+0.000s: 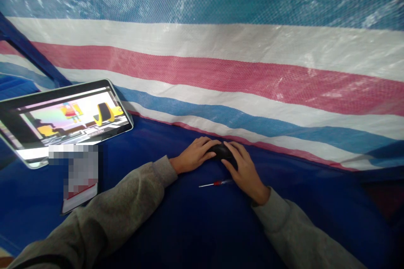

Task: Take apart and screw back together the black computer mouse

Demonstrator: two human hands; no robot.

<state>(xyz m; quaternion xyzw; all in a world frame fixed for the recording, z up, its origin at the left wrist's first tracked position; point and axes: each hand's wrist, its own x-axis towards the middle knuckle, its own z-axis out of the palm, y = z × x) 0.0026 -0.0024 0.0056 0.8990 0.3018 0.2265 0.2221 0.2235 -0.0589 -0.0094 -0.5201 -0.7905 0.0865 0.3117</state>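
A black computer mouse (221, 153) rests on the dark blue surface (195, 227), held from both sides. My left hand (197, 154) grips its left end, thumb and fingers closed around it. On the other end, my right hand (245, 168) is closed with its thumb along the near side and its fingers over the far side. Just in front of the mouse lies a small screwdriver (216, 183) with a thin metal shaft pointing left and a red and clear handle. Part of that handle disappears beneath my right hand.
At the left stands a tablet (128, 124) with a lit, colourful picture. Below it lies a phone-like device (80, 201), partly blurred out, close to my left sleeve. A striped woven plastic sheet (221, 75) hangs right behind the surface. A dark blue bar (31, 52) slants at the upper left.
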